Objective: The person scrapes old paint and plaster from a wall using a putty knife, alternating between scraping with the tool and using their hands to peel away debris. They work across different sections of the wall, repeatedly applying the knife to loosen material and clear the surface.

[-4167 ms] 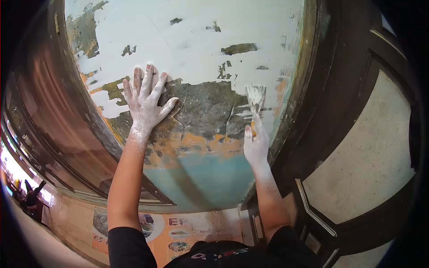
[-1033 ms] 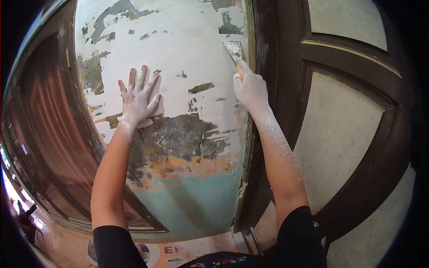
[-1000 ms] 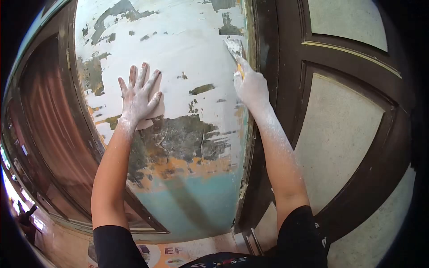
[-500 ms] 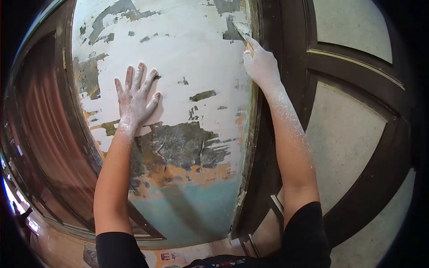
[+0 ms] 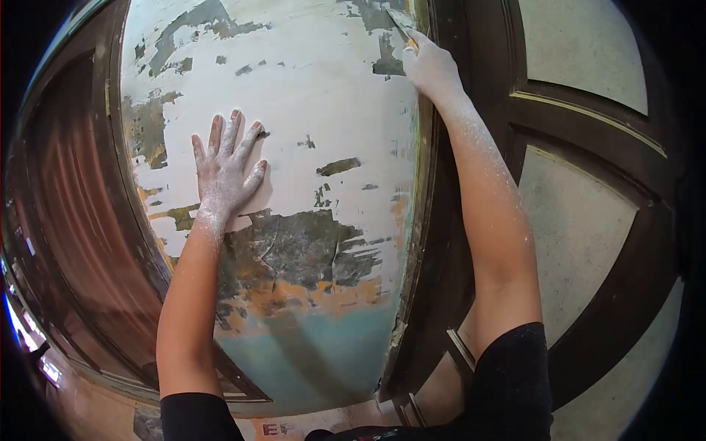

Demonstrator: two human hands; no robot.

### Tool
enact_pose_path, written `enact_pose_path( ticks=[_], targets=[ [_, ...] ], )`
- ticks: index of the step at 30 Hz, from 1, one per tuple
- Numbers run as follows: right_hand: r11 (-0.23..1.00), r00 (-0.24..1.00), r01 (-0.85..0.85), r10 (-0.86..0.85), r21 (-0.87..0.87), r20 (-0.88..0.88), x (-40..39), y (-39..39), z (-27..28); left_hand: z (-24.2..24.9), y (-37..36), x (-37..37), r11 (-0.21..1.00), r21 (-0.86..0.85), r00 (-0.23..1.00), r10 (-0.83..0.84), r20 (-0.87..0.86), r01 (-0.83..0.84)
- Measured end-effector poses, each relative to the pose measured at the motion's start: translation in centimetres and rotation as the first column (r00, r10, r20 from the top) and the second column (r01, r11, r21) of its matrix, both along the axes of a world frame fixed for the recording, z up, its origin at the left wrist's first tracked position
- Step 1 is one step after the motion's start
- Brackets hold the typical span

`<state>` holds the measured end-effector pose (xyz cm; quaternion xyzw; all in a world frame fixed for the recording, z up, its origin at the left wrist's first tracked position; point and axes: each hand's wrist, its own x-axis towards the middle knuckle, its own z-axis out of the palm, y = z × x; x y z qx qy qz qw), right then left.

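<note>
In front of me is a wall [image 5: 331, 103] with white paint peeling in patches, showing grey, orange and turquoise layers. My left hand [image 5: 226, 173] lies flat on the white part, fingers spread and dusted white. High on the right, my right hand [image 5: 434, 70] is closed around the handle of a putty knife [image 5: 404, 22], also covered in white dust. The blade is at the wall beside a bare grey patch [image 5: 387, 57], near the door frame. Most of the handle is hidden by my fingers.
A dark brown wooden door [image 5: 577, 173] with pale panels stands on the right. To the left is a dark frame with reddish-brown panes [image 5: 92, 198]. Below, part of the floor [image 5: 95, 397] shows, with a piece bearing red letters [image 5: 276, 429].
My right hand and the putty knife have moved upward along the wall's right edge. My left hand stays flat in the same place; the view has shifted slightly.
</note>
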<state>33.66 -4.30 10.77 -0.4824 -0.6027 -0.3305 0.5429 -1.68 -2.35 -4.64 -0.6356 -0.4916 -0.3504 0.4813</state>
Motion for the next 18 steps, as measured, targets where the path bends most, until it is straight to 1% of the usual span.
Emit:
enact_pose_path(
  ticks=[2,3,6,8,10,11,14,15,18],
  targets=[
    [0.999,0.999,-0.031,0.031,0.01,0.013,0.5,0.3,0.5,0.0,0.0,0.0,1.0,0.0,1.0,-0.002,-0.004,0.002],
    [0.999,0.999,-0.051,0.051,0.0,-0.017,0.5,-0.1,0.3,-0.1,0.0,-0.1,1.0,-0.004,1.0,-0.01,0.001,0.01],
    [0.998,0.998,-0.059,0.059,-0.016,-0.023,0.5,-0.2,-1.7,0.1,0.2,-0.2,0.999,0.009,0.999,-0.034,0.005,0.034],
    [0.999,0.999,-0.042,0.042,-0.008,0.015,0.5,-0.7,-3.6,-0.2,0.2,-0.3,0.999,0.02,0.999,-0.045,0.01,0.045],
    [0.994,0.999,-0.051,0.049,-0.095,-0.021,0.5,-1.3,-4.8,-0.1,0.2,-0.2,0.999,0.023,0.999,-0.047,0.008,0.046],
    [0.995,0.999,-0.034,0.033,-0.091,-0.014,0.5,-1.1,-4.9,-0.1,0.2,-0.3,0.999,0.025,0.999,-0.047,0.004,0.047],
    [0.998,0.998,-0.057,0.057,-0.034,-0.01,0.7,-0.2,-3.9,-0.1,0.4,-0.3,0.999,0.024,0.999,-0.044,0.002,0.044],
    [0.996,0.998,-0.062,0.06,-0.068,-0.029,0.5,-0.9,-3.3,0.0,0.2,-0.3,0.999,0.018,0.999,-0.033,0.001,0.033],
    [0.995,0.997,-0.081,0.079,-0.054,-0.025,0.4,-0.7,-2.2,0.0,0.1,-0.3,1.0,0.016,1.0,-0.02,0.0,0.02]
  ],
)
